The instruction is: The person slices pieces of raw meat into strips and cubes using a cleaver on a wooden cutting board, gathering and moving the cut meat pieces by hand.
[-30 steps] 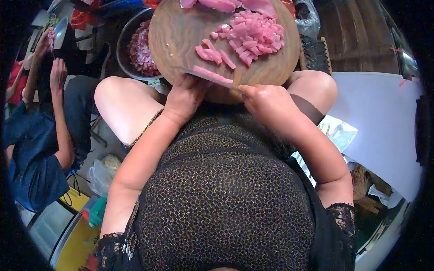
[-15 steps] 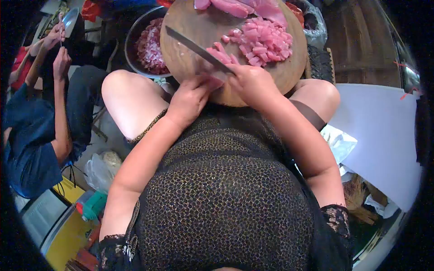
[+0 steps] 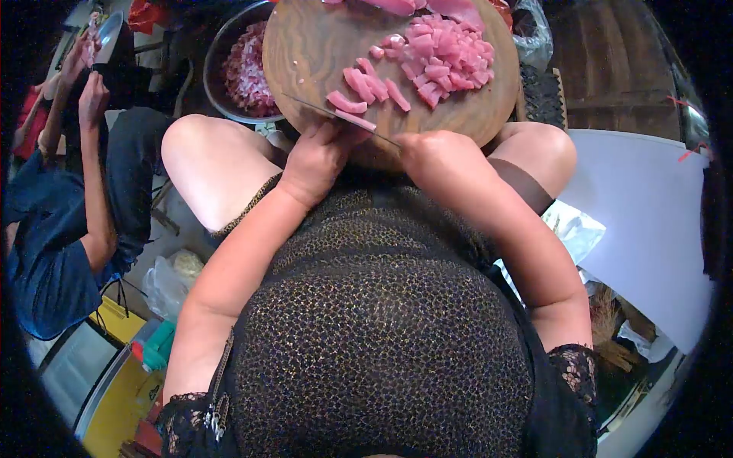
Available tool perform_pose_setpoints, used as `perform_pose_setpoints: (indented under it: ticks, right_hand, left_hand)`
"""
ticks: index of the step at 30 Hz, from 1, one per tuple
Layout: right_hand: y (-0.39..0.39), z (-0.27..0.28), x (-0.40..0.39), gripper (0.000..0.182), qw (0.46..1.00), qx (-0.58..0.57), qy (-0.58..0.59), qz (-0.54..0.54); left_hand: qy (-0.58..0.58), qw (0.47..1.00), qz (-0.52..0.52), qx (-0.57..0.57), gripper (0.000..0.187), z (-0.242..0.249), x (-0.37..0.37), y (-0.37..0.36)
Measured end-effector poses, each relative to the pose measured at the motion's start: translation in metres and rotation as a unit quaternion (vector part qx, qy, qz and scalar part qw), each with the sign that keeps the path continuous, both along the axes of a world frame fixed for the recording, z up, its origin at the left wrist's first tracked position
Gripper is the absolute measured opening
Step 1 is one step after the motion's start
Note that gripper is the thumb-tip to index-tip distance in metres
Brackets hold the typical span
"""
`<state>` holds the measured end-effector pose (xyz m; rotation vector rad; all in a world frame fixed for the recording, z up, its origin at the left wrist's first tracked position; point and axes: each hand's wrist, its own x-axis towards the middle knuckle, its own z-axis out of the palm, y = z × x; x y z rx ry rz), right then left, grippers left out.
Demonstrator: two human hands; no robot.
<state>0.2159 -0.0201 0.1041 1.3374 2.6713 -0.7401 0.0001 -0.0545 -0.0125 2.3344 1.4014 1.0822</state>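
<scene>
My right hand (image 3: 441, 156) is closed round the handle of a knife (image 3: 309, 105), whose blade slants up to the left over the near edge of a round wooden chopping board (image 3: 305, 46). Close by the blade, my left hand (image 3: 314, 159) presses on a piece of raw meat, largely hidden by the hand and knife. Along the blade's far side lies a thin pink slice (image 3: 355, 120). Several meat strips (image 3: 365, 82) are beyond it, and a heap of diced meat (image 3: 443, 59) sits farther right. Larger meat pieces (image 3: 454, 11) rest at the far edge.
Left of the board stands a metal bowl (image 3: 216, 95) of chopped meat (image 3: 246, 80). A co-worker in dark clothes (image 3: 50, 244) sits at the left, hands raised. A plastic bag (image 3: 168, 286) lies on the floor at left, and a pale panel (image 3: 641, 206) is at right.
The knife has come nearer to me and its blade now shows edge-on. Strips formerly behind the blade are in plain sight, with a slice beside the blade. The view has shifted slightly.
</scene>
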Motion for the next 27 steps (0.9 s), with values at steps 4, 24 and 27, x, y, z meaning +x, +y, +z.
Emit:
perform_pose_setpoints:
  ticks: [4, 24, 27]
  right_hand:
    - [0.024, -0.030, -0.031, 0.026, 0.999, -0.010, -0.032, 0.006]
    - [-0.004, 0.006, 0.013, 0.025, 0.999, -0.039, 0.013, -0.022]
    - [0.003, 0.004, -0.004, 0.023, 0.998, -0.059, -0.018, -0.014]
  left_hand:
    - [0.083, 0.996, -0.013, 0.000, 0.034, 0.006, -0.001, 0.002]
    - [0.028, 0.999, 0.003, -0.015, 0.029, -0.003, -0.007, -0.004]
    - [0.036, 0.999, 0.005, -0.017, 0.029, 0.004, -0.006, -0.002]
